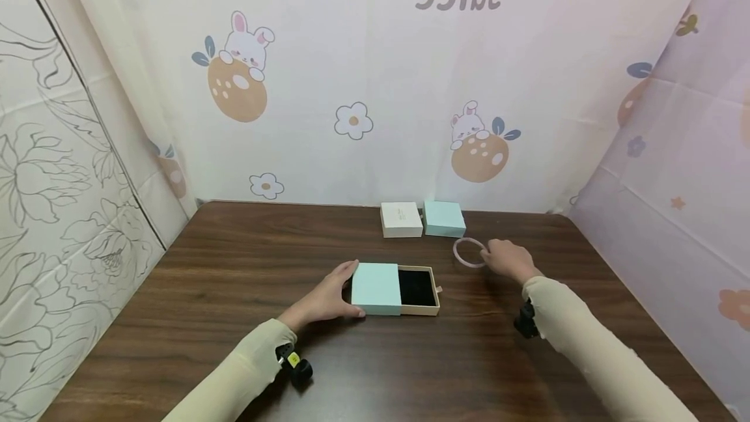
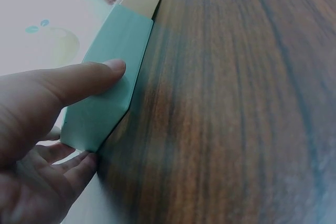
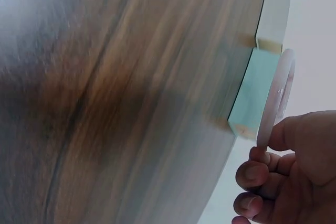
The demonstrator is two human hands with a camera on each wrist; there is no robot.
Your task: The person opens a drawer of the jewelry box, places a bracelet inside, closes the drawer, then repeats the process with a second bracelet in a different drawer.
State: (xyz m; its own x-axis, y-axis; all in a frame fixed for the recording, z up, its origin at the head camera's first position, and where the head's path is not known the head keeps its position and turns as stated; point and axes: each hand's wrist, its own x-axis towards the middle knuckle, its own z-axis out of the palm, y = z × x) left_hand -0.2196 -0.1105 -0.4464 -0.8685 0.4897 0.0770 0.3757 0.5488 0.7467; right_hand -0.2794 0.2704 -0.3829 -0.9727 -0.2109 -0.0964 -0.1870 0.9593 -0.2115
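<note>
In the head view a mint-green sliding jewelry box (image 1: pixel 376 286) lies on the wooden table. Its cream drawer (image 1: pixel 420 310) is partly pulled out to the right, showing a black lining pad (image 1: pixel 416 288). My left hand (image 1: pixel 325 298) holds the sleeve's left end, thumb along the near side and fingers round the far corner. Right of the box, my right hand (image 1: pixel 510 260) pinches a pale pink bangle (image 3: pixel 271 108) by its edge between thumb and index finger. The bangle is held up over the table, tilted, and the right wrist view shows it nearly edge-on.
At the table's back edge sit a white box (image 1: pixel 401 221) and a second mint-green box (image 1: pixel 444 219), side by side. A printed curtain (image 1: pixel 305 83) hangs right behind them. The dark wooden table (image 1: pixel 263 246) carries everything.
</note>
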